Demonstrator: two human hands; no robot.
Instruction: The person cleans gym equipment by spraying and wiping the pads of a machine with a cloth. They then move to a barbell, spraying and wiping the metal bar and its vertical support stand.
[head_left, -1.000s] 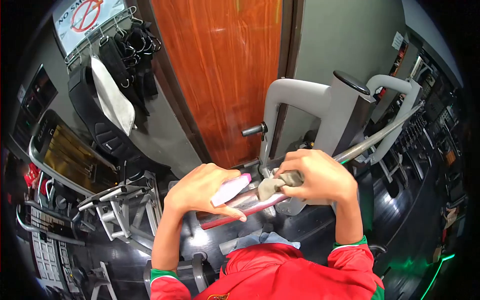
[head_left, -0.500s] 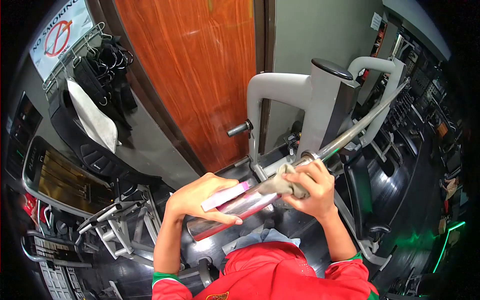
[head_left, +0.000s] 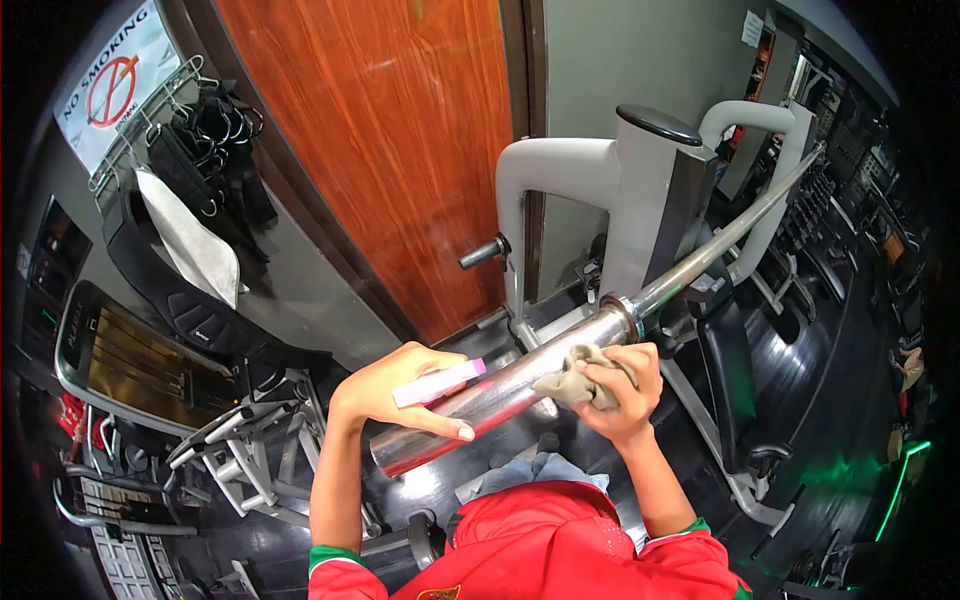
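Observation:
A long metal barbell (head_left: 540, 372) runs from its thick, shiny sleeve end near me up to the far right. My left hand (head_left: 402, 392) lies around the sleeve near its end, with a small white and pink object (head_left: 438, 383) held between thumb and fingers. In my right hand (head_left: 624, 392) is a crumpled grey-beige cloth (head_left: 583, 378), which touches the lower side of the sleeve a little below its collar (head_left: 622, 318).
Beyond the bar stands a grey gym machine (head_left: 640, 200) before a wooden door (head_left: 380, 130). Straps hang on a rack (head_left: 215, 130) at the left. A padded bench (head_left: 728, 385) is at the right, and another machine frame (head_left: 250, 465) at lower left.
My right hand and the cloth have moved down from the top of the sleeve by the collar to its lower side, uncovering the collar. My left hand has hardly moved.

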